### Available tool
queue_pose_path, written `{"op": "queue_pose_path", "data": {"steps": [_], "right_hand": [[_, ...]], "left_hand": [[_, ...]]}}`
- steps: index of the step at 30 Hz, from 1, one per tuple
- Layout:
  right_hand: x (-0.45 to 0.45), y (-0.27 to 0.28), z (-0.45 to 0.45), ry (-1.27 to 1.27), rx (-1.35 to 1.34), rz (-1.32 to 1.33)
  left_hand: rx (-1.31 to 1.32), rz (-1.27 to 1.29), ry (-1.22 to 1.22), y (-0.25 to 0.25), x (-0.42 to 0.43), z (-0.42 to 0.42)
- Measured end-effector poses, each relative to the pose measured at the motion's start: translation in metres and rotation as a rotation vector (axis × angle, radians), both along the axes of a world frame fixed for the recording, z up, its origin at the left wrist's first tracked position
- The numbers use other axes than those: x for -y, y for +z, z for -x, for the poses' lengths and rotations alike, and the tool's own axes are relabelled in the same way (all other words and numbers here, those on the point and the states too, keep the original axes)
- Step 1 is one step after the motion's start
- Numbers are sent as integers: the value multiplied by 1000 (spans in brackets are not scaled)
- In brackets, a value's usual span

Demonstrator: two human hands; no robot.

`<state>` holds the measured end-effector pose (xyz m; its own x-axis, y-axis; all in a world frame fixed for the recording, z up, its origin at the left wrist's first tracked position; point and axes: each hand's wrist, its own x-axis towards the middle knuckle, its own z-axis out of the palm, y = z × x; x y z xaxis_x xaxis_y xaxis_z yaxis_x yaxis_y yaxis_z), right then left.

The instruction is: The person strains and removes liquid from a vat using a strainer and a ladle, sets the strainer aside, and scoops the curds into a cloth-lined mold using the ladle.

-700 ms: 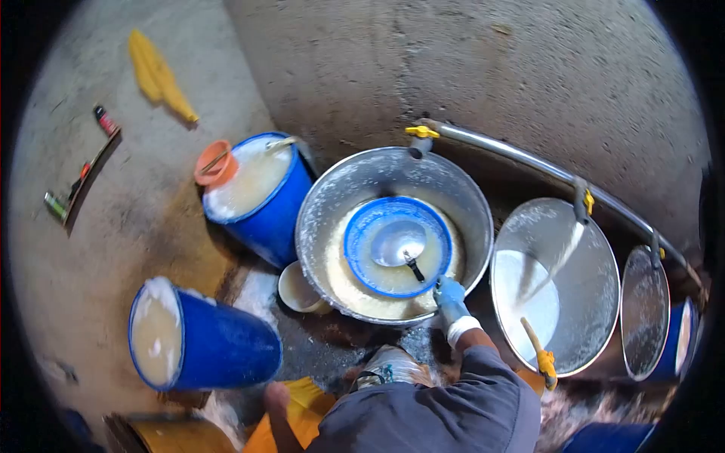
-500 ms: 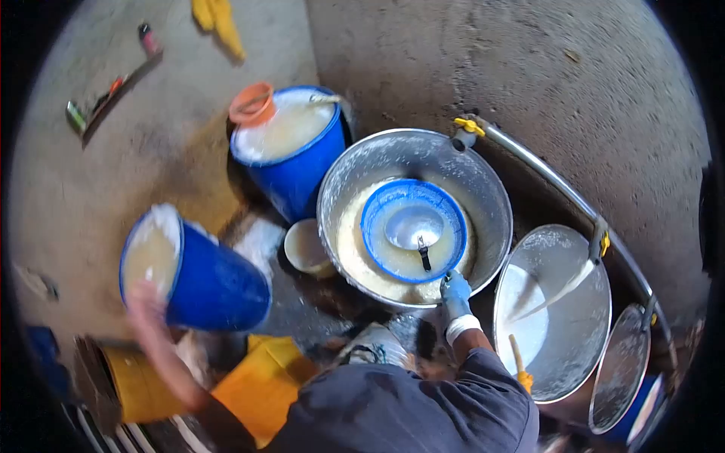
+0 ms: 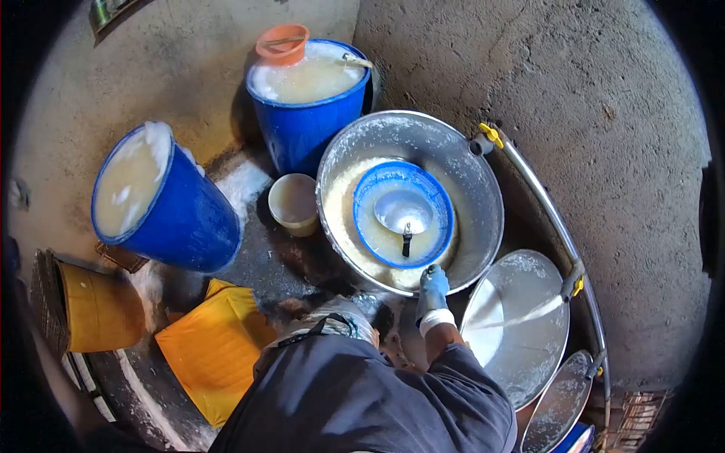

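My right hand (image 3: 433,285), in a pale blue glove with a white cuff, is closed at the near rim of a round blue basin (image 3: 362,240). This basin sits inside a large metal vat (image 3: 476,196) that has pale, cloudy liquid and white residue around it. Inside the basin rests a shiny metal bowl (image 3: 402,212) with a black handle pointing toward me. My left hand is out of sight; only a dark, blurred stretch of arm shows at the lower left edge.
Two blue barrels (image 3: 200,219) (image 3: 310,128) hold cloudy liquid; an orange container (image 3: 283,45) sits on the farther one. A whitish bucket (image 3: 294,204) stands beside the vat. White liquid pours from a pipe (image 3: 547,196) valve into another metal vat (image 3: 540,332). Yellow containers (image 3: 211,347) lie left.
My left hand has moved from the left barrel's mouth out of view. My right hand stays at the basin's rim. The camera view has shifted, and liquid keeps pouring into the right vat.
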<state>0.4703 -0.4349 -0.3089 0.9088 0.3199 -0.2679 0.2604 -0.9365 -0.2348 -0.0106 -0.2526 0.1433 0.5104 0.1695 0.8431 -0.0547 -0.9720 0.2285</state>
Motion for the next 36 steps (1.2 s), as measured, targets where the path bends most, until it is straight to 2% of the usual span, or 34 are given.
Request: {"op": "queue_pose_path", "data": {"steps": [6, 7, 11, 16, 18, 21, 36], "right_hand": [[-1, -7, -2, -41, 32, 31], [-5, 13, 7, -24, 40, 69], [-1, -3, 1, 24, 74, 31], [-7, 5, 2, -7, -18, 58], [-2, 2, 3, 40, 13, 9], [-4, 3, 1, 8, 18, 78], [2, 7, -4, -49, -20, 42]], "left_hand": [[3, 36, -7, -10, 1, -3], [0, 37, -8, -8, -1, -3], [-2, 49, -15, -12, -2, -1], [-4, 72, -31, -9, -4, -1], [2, 83, -38, -10, -4, -2], [5, 91, -51, -12, -5, -6], [-17, 106, -47, -22, -12, -29]]}}
